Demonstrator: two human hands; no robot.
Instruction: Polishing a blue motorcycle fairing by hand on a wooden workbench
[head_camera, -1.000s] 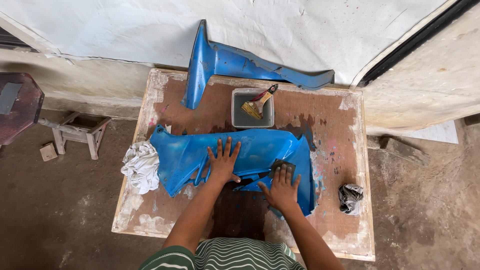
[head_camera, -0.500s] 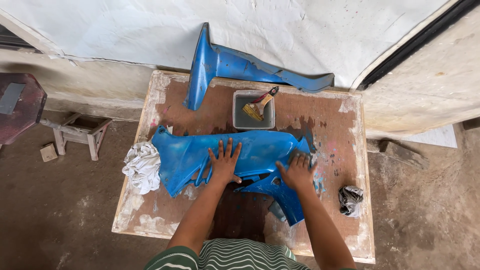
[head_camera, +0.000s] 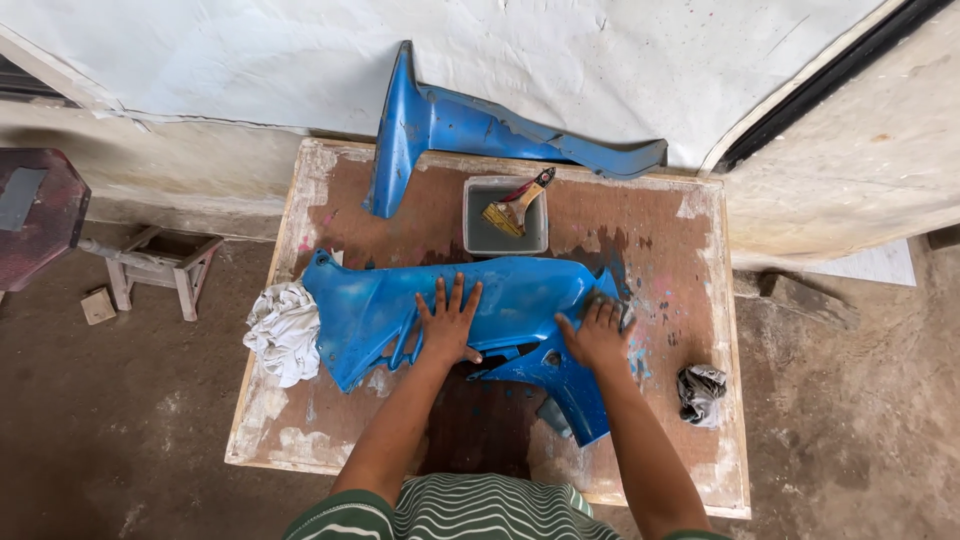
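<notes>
Under both hands lies a blue plastic panel (head_camera: 500, 300), flat across the middle of the tabletop (head_camera: 690, 250). Left hand (head_camera: 447, 325) rests palm-down on the panel's centre, fingers spread apart, gripping nothing. Right hand (head_camera: 597, 335) presses on the panel's right end, fingers together over a small grey pad (head_camera: 612, 306). Beyond the hands stand a grey tray (head_camera: 480, 235) holding a brush (head_camera: 520, 205) and a second blue panel (head_camera: 470, 125) at the far edge. A white rag (head_camera: 283, 330) lies left of the left hand at the tabletop edge; a crumpled grey cloth (head_camera: 700, 392) sits right of the right hand. Bare surface remains toward the right edge.
</notes>
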